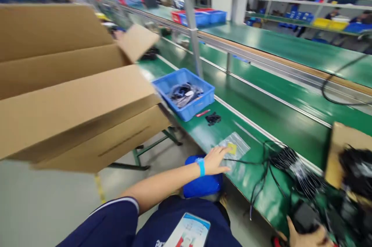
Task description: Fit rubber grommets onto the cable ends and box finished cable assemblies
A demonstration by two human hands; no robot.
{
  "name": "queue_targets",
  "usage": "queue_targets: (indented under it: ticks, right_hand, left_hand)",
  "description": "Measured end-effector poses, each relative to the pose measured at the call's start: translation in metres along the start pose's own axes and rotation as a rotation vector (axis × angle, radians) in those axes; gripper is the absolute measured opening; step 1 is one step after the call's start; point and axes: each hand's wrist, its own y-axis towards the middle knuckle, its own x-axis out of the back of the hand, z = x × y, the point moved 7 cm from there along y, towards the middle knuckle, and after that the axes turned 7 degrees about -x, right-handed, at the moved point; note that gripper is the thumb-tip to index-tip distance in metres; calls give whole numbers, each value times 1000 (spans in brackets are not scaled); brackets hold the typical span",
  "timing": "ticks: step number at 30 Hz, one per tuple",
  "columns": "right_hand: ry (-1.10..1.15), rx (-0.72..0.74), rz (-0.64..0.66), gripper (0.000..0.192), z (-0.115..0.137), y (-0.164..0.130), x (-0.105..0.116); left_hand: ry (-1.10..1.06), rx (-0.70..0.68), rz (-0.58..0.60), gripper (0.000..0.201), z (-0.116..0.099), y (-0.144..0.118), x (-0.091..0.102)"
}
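Observation:
My left hand point(215, 160), a blue band at its wrist, lies over a clear zip bag point(236, 144) at the bench's near edge. Its fingers are stretched out and apart, near a yellow label point(231, 148) on the bag. A thin black cable point(247, 161) runs rightward from beside the fingers. At the lower right, my right hand point(309, 237) is closed around a black power adapter point(305, 216), partly cut off by the frame edge. Bundled black cables point(299, 169) lie just beyond it.
A blue bin point(184, 113) of bagged parts stands farther along the green bench point(200, 134), with small black pieces point(213, 118) and a red pen-like item point(202, 113) beside it. Large open cardboard boxes point(72, 92) fill the left. A metal post point(192, 30) rises behind the bin.

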Motion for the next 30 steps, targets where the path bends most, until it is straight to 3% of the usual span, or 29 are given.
queue_targets:
  ticks: [2,4,6,9,11,14,17,19,26,30]
  right_hand:
    - [-83,-70,-221,116,-1,-14,25]
    - [-154,-64,-263,100,11,-15,24]
    - [-200,-76,-263,90,17,-10,18]
    - [-242,-96,-264,83,9,-4,11]
    - [-249,-85,-250,81,1,-4,9]
    - [-220,-74,-226,78,-7,-1,6]
    - [-187,-102,-214,73,-12,3,2]
    - [-182,-108,-210,72,-12,5,0]
    - [-261,-60,-123,72,1,7,-14]
    - [-320,-21,-36,87,18,30,-28]
  left_hand:
    - [4,-20,27,110,-20,74,-27]
    - [17,23,44,128,-37,143,-63]
    - [32,100,65,139,-49,195,-106]
    - [51,199,87,152,-60,241,-165]
    - [53,221,82,156,-63,258,-193]
    - [38,235,69,133,-60,275,-217]
    - [18,254,87,72,-52,285,-228]
    - [18,264,99,47,-45,289,-228]
    - [53,394,113,36,5,275,-200]
    - [76,526,109,37,31,261,-183]
